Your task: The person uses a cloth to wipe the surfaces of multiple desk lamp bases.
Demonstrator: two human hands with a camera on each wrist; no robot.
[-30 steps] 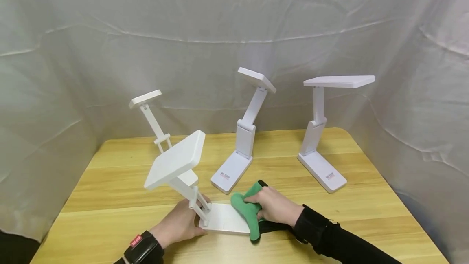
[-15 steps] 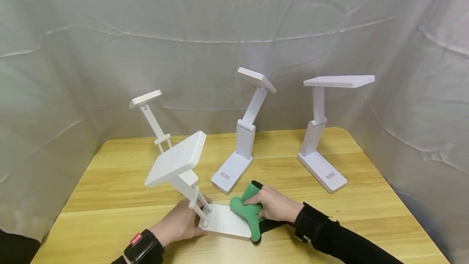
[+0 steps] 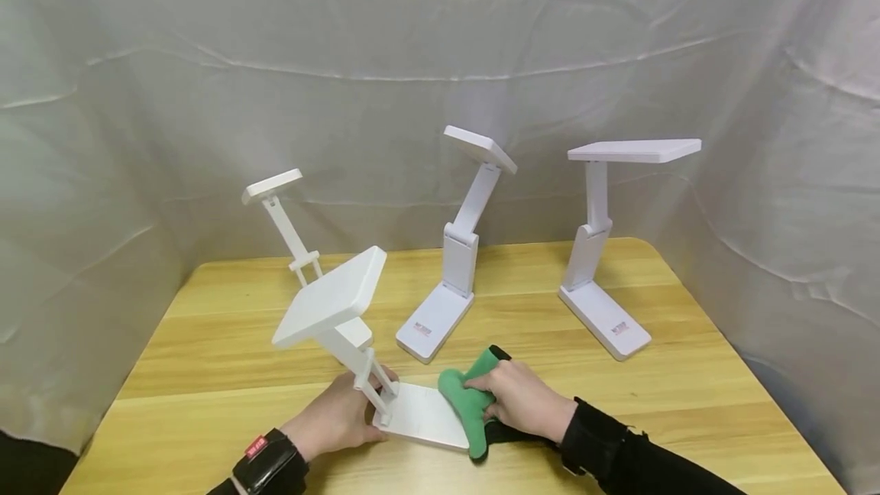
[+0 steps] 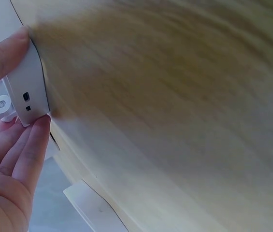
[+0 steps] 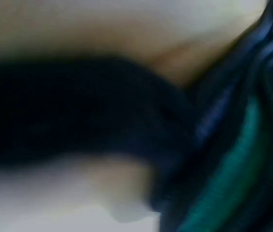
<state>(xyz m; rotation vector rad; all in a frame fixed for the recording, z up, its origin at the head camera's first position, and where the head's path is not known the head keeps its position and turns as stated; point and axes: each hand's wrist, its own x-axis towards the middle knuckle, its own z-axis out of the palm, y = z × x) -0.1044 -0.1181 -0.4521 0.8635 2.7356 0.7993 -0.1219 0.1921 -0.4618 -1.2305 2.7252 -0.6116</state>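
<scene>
A white folding desk lamp (image 3: 333,292) stands nearest me, its flat base (image 3: 421,416) pointing right. My left hand (image 3: 337,415) grips the hinge end of that base. In the left wrist view the thumb lies on one side and the fingers on the other, beside two small ports (image 4: 27,96). With my right hand (image 3: 525,396) I pinch a bunched green and black cloth (image 3: 470,396), which touches the base's right end. Close and blurred in the right wrist view, dark folds of the cloth (image 5: 228,179) fill much of the frame; the right fingers are mostly hidden there.
Three more white folding lamps stand behind on the wooden table (image 3: 227,327): a left lamp (image 3: 283,231), partly hidden by the near one, a middle lamp (image 3: 459,258), and a right lamp (image 3: 591,254). A pale curtain (image 3: 385,37) surrounds the table's back and sides.
My right hand and the cloth have shifted slightly right and toward me, after small movements at the base's end. The left hand and the lamp have stayed almost still.
</scene>
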